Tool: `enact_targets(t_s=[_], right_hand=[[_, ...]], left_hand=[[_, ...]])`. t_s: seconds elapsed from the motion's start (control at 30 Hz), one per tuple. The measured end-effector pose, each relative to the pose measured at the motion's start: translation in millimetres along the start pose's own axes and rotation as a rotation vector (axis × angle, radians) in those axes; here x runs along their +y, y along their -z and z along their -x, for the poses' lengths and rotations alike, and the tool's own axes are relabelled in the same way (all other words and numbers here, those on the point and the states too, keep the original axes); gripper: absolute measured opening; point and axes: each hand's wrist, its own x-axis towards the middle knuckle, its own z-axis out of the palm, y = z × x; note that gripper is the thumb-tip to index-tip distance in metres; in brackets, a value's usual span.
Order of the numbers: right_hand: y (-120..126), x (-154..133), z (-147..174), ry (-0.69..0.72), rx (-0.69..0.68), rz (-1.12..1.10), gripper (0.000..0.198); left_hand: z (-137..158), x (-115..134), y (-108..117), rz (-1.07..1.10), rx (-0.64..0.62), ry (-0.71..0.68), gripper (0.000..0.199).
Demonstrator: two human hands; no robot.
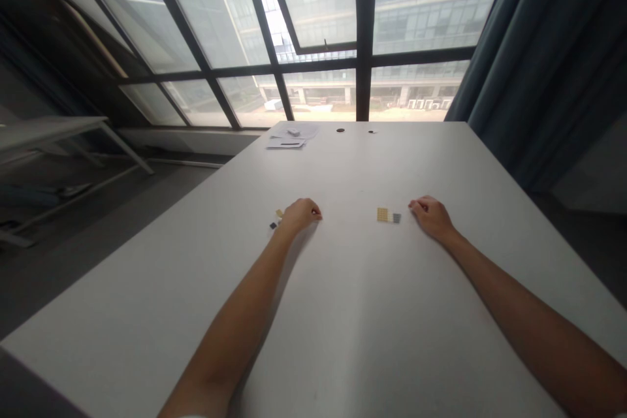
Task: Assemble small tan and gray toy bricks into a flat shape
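My left hand (300, 212) rests on the white table (343, 300), fingers curled inward and the thumb near the index finger. I see nothing between them. Partly behind this hand lie a small yellowish piece (279, 213) and a small dark square piece (273, 226). My right hand (431, 214) is also on the table with its fingers curled closed; nothing shows in it. Just left of its fingertips, and apart from them, lies a small flat block of little squares (385, 215). Its left part is yellow, with a whitish strip and a dark grey part toward the right.
Papers (289, 140) with a small white object and a dark strip lie at the table's far left. A round dark hole (340, 130) and a small dark item (371, 132) sit near the far edge. Windows rise behind; a blue curtain (529, 65) hangs at the right.
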Motion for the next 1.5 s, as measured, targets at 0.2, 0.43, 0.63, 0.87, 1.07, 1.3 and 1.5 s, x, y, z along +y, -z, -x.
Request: enact_targets(t_s=[0.2, 0.43, 0.63, 0.87, 1.07, 1.3, 1.5], right_hand=[[-1, 1, 0, 0.012, 0.008, -0.007, 0.036], [0, 0, 0, 0.009, 0.001, 0.001, 0.037], [0, -1, 0, 0.005, -0.004, 0.001, 0.036], [0, -1, 0, 0.010, -0.009, 0.004, 0.036], [0, -1, 0, 0.003, -0.003, -0.010, 0.037], [0, 0, 0, 0.008, 0.000, -0.010, 0.035], [-1, 0, 0, 0.012, 0.021, -0.022, 0.034]], left_hand=[[7, 11, 4, -0.043, 0.117, 0.063, 0.026], [21, 41, -13, -0.183, 0.084, 0.201, 0.054], [22, 45, -22, -0.170, 0.081, 0.100, 0.036], [16, 38, -26, -0.125, 0.135, 0.102, 0.038], [13, 37, -26, -0.066, 0.108, 0.095, 0.031], [12, 36, -23, -0.019, 0.102, 0.068, 0.026], [18, 44, -34, 0.045, 0.252, -0.093, 0.031]])
